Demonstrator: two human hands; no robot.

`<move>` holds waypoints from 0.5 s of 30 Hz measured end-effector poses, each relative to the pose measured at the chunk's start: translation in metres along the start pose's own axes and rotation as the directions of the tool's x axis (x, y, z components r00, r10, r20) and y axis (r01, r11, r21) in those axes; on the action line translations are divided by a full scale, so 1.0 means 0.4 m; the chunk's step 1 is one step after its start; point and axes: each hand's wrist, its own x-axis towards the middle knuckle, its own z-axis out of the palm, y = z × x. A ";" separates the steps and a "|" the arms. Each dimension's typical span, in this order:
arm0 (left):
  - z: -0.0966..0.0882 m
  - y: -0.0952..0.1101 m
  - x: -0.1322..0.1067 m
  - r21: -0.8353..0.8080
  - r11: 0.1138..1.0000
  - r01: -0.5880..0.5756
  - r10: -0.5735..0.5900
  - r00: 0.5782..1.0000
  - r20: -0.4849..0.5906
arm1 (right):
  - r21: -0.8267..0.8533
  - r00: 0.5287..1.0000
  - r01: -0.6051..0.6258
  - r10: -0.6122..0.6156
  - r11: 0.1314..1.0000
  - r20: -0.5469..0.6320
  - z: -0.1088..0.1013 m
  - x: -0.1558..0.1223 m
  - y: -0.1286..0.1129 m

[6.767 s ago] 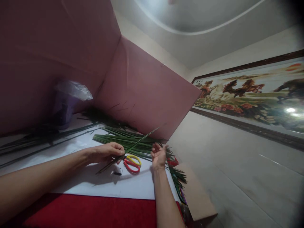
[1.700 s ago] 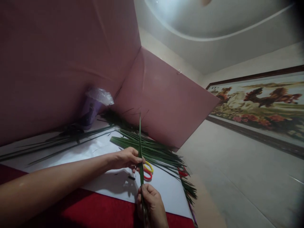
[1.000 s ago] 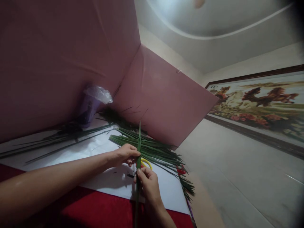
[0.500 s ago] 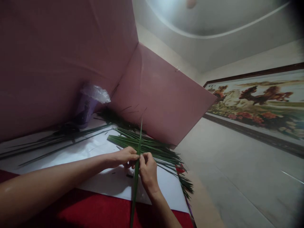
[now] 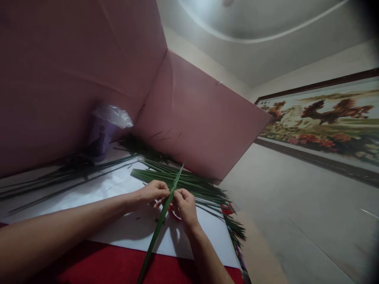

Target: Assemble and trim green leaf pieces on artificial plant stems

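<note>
A long green leaf strip [image 5: 156, 228] runs from near the bottom edge up to a tip by the leaf pile. My left hand [image 5: 154, 192] pinches it from the left and my right hand [image 5: 184, 204] pinches it from the right, fingertips nearly touching at the strip's upper part. Both hands hover over the white paper sheet [image 5: 89, 197]. Behind them lies a pile of green leaf strips [image 5: 189, 183]. A bit of the red scissor handle [image 5: 172, 212] shows under my right hand.
Pink boards [image 5: 192, 122] wall the back and left. A purple container with a plastic bag [image 5: 102, 130] stands in the corner. Long stems [image 5: 59, 177] lie across the paper's left. Red cloth [image 5: 97, 264] covers the near table. A horse painting [image 5: 319, 118] hangs at right.
My right hand has slid up the strip from its lower part to meet my left hand. The strip has tilted, its lower end swinging left, and now covers the scissors.
</note>
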 end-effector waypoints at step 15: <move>0.017 -0.015 0.001 -0.302 0.945 0.127 -0.091 0.987 0.130 | 0.343 0.986 -0.165 0.165 0.925 0.030 0.010 -0.046 0.036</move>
